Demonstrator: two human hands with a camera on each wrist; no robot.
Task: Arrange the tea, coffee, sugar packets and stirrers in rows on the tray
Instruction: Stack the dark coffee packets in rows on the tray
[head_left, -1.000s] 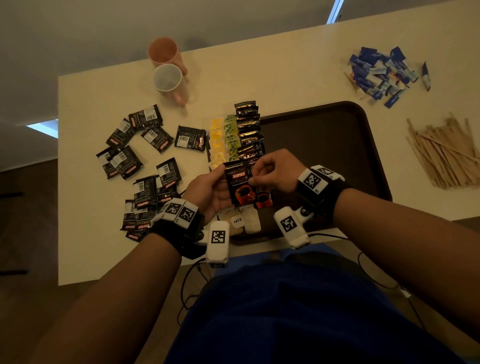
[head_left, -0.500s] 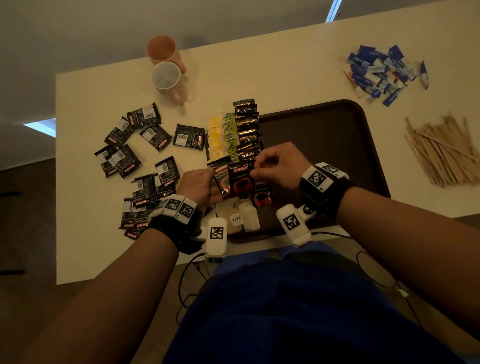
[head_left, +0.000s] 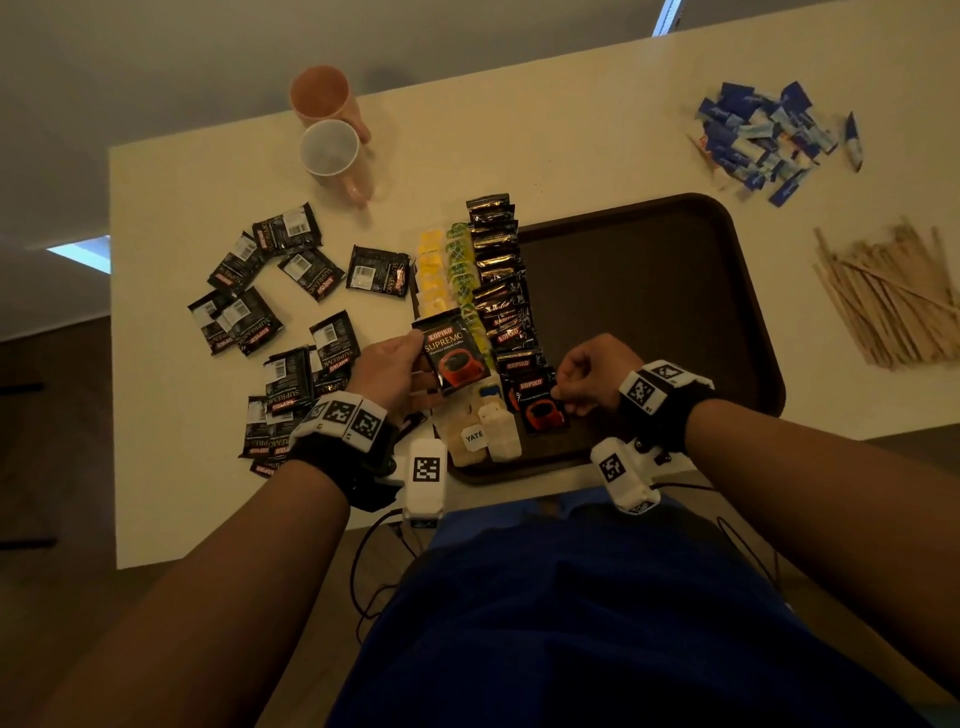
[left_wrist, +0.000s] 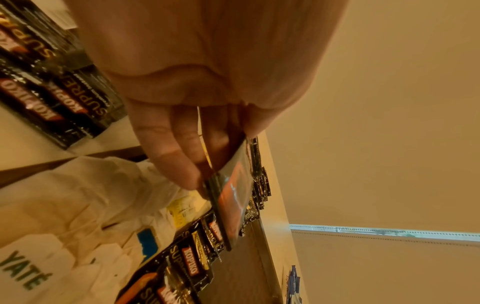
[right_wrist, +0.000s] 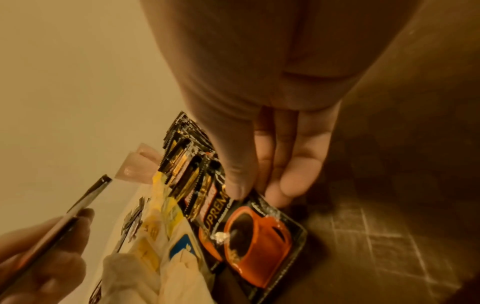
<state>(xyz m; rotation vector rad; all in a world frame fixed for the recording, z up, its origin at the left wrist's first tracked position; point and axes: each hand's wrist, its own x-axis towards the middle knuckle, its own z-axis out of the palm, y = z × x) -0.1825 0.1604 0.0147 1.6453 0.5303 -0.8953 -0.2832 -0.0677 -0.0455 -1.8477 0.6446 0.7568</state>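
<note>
Black coffee sachets (head_left: 270, 332) with red labels lie at nine o'clock of the dark brown tray (head_left: 675, 291); blue-and-white sugar packets (head_left: 763, 140) at one, pale tan stirrers (head_left: 893, 296) at three.

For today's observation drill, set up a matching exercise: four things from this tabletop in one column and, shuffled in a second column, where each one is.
Things
1. wooden stirrers
2. blue sugar packets
3. two cups
4. coffee packet showing SUPREMO

Places
A. held up in the left hand
B. far right corner of the table
C. on the table, right of the tray
D. far side of the table, left of the tray

Pairs: 1-C, 2-B, 3-D, 4-A
</note>
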